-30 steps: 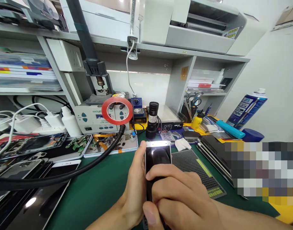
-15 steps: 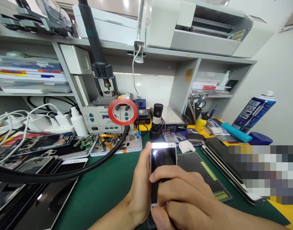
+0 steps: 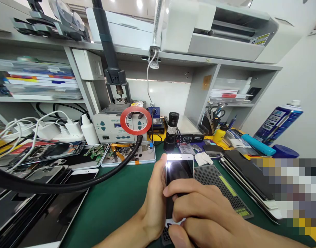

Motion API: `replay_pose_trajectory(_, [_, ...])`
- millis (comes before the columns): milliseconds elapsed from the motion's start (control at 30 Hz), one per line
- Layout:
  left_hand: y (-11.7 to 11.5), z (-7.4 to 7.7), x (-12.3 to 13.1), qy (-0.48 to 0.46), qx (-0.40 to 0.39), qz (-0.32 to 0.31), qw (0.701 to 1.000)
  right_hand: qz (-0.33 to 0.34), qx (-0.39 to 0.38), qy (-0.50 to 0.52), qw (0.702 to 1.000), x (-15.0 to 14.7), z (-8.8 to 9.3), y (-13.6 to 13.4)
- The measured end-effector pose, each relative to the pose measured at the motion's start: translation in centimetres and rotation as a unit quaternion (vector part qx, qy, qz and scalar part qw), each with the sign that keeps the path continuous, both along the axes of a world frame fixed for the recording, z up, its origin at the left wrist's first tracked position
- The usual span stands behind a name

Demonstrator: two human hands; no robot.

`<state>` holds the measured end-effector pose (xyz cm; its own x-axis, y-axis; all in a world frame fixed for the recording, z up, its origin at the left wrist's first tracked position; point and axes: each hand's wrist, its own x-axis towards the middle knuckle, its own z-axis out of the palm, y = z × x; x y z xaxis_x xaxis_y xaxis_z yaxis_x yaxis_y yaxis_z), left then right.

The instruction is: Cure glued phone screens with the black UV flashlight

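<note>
A white-framed smartphone (image 3: 180,168) with a dark, glossy screen is held above the green mat, top end away from me. My left hand (image 3: 156,196) is closed along its left side, thumb pointing up the edge. Across the lower screen lies my right hand (image 3: 209,206), its index fingertip at the phone's left edge. The other fingers are curled, with the thumb near the phone's bottom end. Whatever is between those fingers is hidden. A dark textured pad (image 3: 217,181) lies under and to the right of the phone.
Phones and screens (image 3: 77,193) lie at left beneath a thick black hose (image 3: 70,187). Behind are a tray of small parts (image 3: 147,156), a hot-air station (image 3: 114,128) with a red tape ring (image 3: 123,120), and a black cylinder (image 3: 170,132). More stacked phones (image 3: 248,172) lie right.
The whole scene has shifted slightly to the right in the picture. Both hands keep nearly the same hold and position on the phone.
</note>
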<state>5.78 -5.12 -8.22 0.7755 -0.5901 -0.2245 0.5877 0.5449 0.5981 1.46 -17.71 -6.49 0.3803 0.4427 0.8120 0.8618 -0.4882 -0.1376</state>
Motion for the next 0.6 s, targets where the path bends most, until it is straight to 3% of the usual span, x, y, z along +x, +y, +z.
replay_pose_trajectory(367, [0.1,0.0,0.0,-0.022,-0.048,-0.019,0.998,0.016,0.025,0.012,0.999,0.0,-1.0,0.4])
replay_pose_trajectory(600, [0.3,0.4,0.2,-0.01,0.017,-0.015,1.0,0.031,0.022,0.014,0.999,0.2,-1.2,0.5])
